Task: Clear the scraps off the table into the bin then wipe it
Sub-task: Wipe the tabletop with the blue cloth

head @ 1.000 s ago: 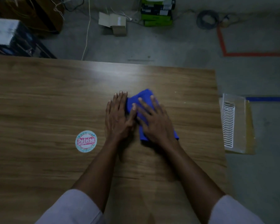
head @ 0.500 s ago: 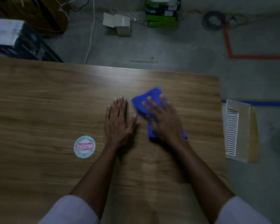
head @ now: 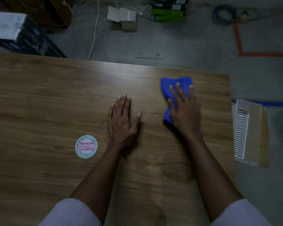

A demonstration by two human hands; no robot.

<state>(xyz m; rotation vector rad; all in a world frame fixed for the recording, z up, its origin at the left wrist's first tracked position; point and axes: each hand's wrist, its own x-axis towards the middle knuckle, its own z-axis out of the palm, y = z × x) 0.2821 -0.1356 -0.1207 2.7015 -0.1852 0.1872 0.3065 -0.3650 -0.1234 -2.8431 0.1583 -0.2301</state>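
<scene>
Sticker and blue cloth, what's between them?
The left hand, flat on the table, lies between the sticker and the cloth, in the head view.

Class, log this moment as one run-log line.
step: wipe | right hand: pressing blue cloth on wooden table | left hand: flat on table

i lose the middle of the crumpled blue cloth [head: 168, 88] under the right hand [head: 185, 115]. the brown wooden table [head: 39, 103] runs off left and near; the far stacked green boxes [head: 169, 15] are cut off.
</scene>
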